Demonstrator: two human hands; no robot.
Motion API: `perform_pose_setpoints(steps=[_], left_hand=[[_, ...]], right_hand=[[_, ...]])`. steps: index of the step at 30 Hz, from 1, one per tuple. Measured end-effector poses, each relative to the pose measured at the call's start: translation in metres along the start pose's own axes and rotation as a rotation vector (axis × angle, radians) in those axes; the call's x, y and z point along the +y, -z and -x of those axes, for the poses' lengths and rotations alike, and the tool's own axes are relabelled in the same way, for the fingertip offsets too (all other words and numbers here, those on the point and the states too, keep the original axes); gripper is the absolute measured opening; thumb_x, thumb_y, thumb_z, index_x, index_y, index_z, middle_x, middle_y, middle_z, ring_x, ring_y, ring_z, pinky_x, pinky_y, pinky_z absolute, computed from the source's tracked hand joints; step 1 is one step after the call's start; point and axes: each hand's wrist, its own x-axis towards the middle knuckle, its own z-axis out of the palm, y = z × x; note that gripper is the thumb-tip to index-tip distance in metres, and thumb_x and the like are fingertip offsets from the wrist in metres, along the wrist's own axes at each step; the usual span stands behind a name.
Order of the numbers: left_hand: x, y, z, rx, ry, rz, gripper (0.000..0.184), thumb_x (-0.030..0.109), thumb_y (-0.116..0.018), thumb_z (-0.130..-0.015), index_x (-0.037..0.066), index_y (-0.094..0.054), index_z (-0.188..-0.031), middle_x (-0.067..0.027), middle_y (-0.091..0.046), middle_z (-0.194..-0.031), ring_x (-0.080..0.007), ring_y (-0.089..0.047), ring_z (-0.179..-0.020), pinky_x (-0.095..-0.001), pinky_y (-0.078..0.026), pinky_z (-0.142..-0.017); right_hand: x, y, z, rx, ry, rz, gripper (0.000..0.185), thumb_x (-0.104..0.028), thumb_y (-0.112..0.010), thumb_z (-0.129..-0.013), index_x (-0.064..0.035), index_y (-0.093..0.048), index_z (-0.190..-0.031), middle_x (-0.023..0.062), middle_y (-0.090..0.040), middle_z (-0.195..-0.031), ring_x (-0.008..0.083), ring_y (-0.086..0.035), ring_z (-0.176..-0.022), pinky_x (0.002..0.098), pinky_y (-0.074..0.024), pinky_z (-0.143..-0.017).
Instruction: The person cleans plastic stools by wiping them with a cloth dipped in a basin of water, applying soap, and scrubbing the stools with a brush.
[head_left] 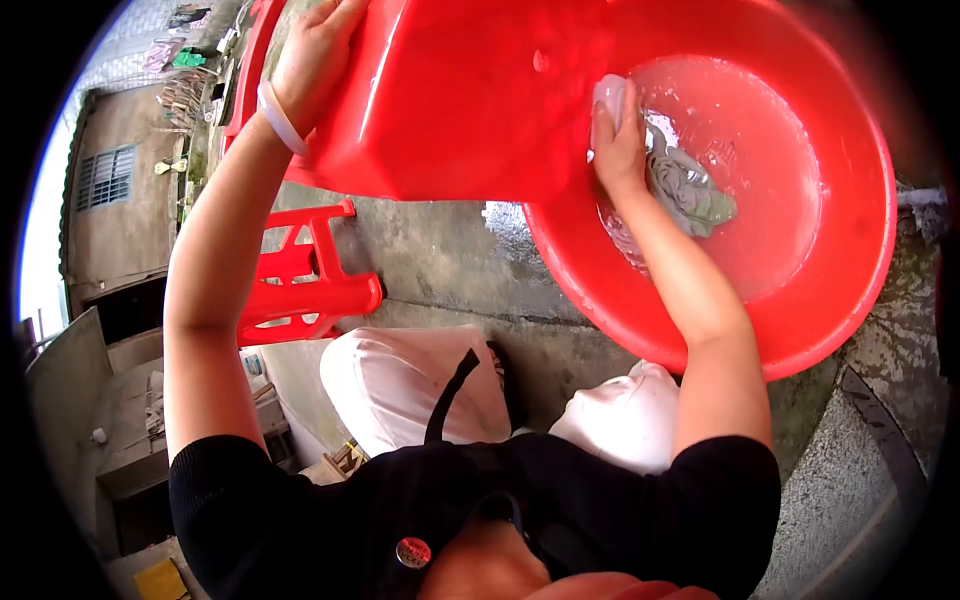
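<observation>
A large red basin (pixel 860 230) on the right holds water with a grey-green cloth (pixel 690 190) lying in it. Over the basin's left side, my right hand (pixel 622 145) has its fingers wrapped round a pale, whitish object (pixel 609 92), perhaps a bar of soap. A big red plastic piece with a smooth broad surface (pixel 470 110), which looks like a stool or chair, is tilted beside the basin. My left hand (pixel 312 60), with a white band at the wrist, grips its far left edge; the fingertips are partly cut off by the frame.
Another red plastic stool (pixel 320 265) is on the concrete floor (pixel 430 250) at the left. My knees in light trousers are below the basin and red piece. A building with a barred window (pixel 106 177) stands at the far left. Wet ground shows at the right.
</observation>
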Motion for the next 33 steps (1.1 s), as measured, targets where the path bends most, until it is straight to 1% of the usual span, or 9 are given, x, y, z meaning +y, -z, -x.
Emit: perform_pose_setpoints(steps=[7, 9, 11, 15, 18, 23, 28, 31, 33], left_hand=[[-0.001, 0.004, -0.006, -0.099, 0.008, 0.013, 0.035, 0.027, -0.048, -0.100, 0.002, -0.058, -0.122, -0.0075, -0.066, -0.108, -0.0139, -0.064, -0.092, -0.0271, -0.053, -0.078], [0.012, -0.003, -0.003, -0.141, -0.022, 0.004, 0.033, 0.026, -0.047, -0.100, 0.002, -0.059, -0.120, -0.0072, -0.066, -0.107, -0.0137, -0.064, -0.091, -0.0267, -0.053, -0.078], [0.014, -0.006, 0.002, -0.163, -0.133, -0.087, 0.032, 0.025, -0.047, -0.101, 0.002, -0.061, -0.117, -0.0071, -0.067, -0.104, -0.0134, -0.065, -0.089, -0.0266, -0.053, -0.077], [0.003, 0.003, -0.004, -0.181, -0.129, -0.120, 0.033, 0.026, -0.044, -0.101, 0.002, -0.063, -0.115, -0.0071, -0.067, -0.103, -0.0135, -0.065, -0.088, -0.0267, -0.053, -0.076], [0.008, 0.005, -0.007, -0.177, -0.156, -0.186, 0.035, 0.029, -0.043, -0.102, 0.002, -0.062, -0.115, -0.0079, -0.068, -0.102, -0.0144, -0.066, -0.088, -0.0267, -0.053, -0.076], [0.006, 0.007, -0.007, -0.152, -0.067, -0.072, 0.034, 0.028, -0.044, -0.101, 0.003, -0.062, -0.115, -0.0084, -0.068, -0.101, -0.0147, -0.066, -0.087, -0.0274, -0.053, -0.076], [0.015, 0.006, 0.001, -0.184, -0.201, -0.285, 0.034, 0.027, -0.043, -0.101, 0.002, -0.063, -0.114, -0.0080, -0.068, -0.100, -0.0145, -0.065, -0.087, -0.0280, -0.053, -0.076], [-0.006, 0.008, 0.007, -0.101, -0.089, -0.227, 0.035, 0.028, -0.045, -0.101, 0.001, -0.063, -0.112, -0.0082, -0.068, -0.098, -0.0148, -0.065, -0.087, -0.0273, -0.052, -0.076], [-0.016, 0.013, 0.009, -0.032, -0.147, -0.456, 0.038, 0.034, -0.049, -0.098, 0.000, -0.065, -0.106, -0.0091, -0.068, -0.095, -0.0158, -0.064, -0.085, -0.0289, -0.051, -0.073]], right_hand=[[-0.077, 0.012, 0.038, -0.093, 0.577, -0.385, 0.053, -0.019, -0.049, -0.097, 0.0020, -0.031, -0.142, 0.0244, -0.046, -0.134, 0.0389, -0.045, -0.123, 0.0417, -0.0338, -0.106], [-0.029, 0.012, 0.022, -0.049, 0.266, -0.081, 0.048, -0.020, -0.055, -0.092, -0.0106, -0.043, -0.138, 0.0238, -0.054, -0.120, 0.0396, -0.054, -0.106, 0.0438, -0.0462, -0.088], [0.025, 0.036, -0.002, -0.090, 0.207, 0.286, 0.043, -0.027, -0.055, -0.092, -0.0117, -0.050, -0.132, 0.0220, -0.059, -0.109, 0.0410, -0.054, -0.103, 0.0454, -0.0469, -0.090], [0.094, 0.094, -0.026, 0.131, -0.618, 1.079, 0.055, -0.044, -0.056, -0.087, -0.0303, -0.042, -0.139, 0.0211, -0.059, -0.110, 0.0387, -0.056, -0.106, 0.0480, -0.0451, -0.092], [0.143, 0.105, 0.006, 0.071, -0.544, 1.241, 0.057, -0.040, -0.059, -0.087, -0.0335, -0.039, -0.140, 0.0222, -0.058, -0.117, 0.0379, -0.056, -0.108, 0.0476, -0.0440, -0.094], [0.023, 0.067, -0.003, -0.304, -0.358, -0.512, 0.062, -0.027, -0.064, -0.088, -0.0050, -0.038, -0.140, 0.0160, -0.055, -0.128, 0.0255, -0.054, -0.116, 0.0351, -0.0439, -0.097], [-0.125, 0.022, -0.002, -0.180, 0.483, -0.488, 0.047, -0.031, -0.062, -0.091, -0.0095, -0.051, -0.132, 0.0161, -0.056, -0.118, 0.0276, -0.059, -0.102, 0.0357, -0.0486, -0.087], [-0.101, 0.012, 0.033, -0.144, 0.729, -0.314, 0.051, -0.032, -0.064, -0.087, -0.0082, -0.050, -0.131, 0.0205, -0.055, -0.116, 0.0355, -0.057, -0.102, 0.0402, -0.0468, -0.089], [-0.042, 0.013, 0.046, -0.161, 0.518, -0.239, 0.049, -0.027, -0.063, -0.087, -0.0062, -0.050, -0.129, 0.0219, -0.056, -0.114, 0.0374, -0.056, -0.102, 0.0425, -0.0461, -0.091]])
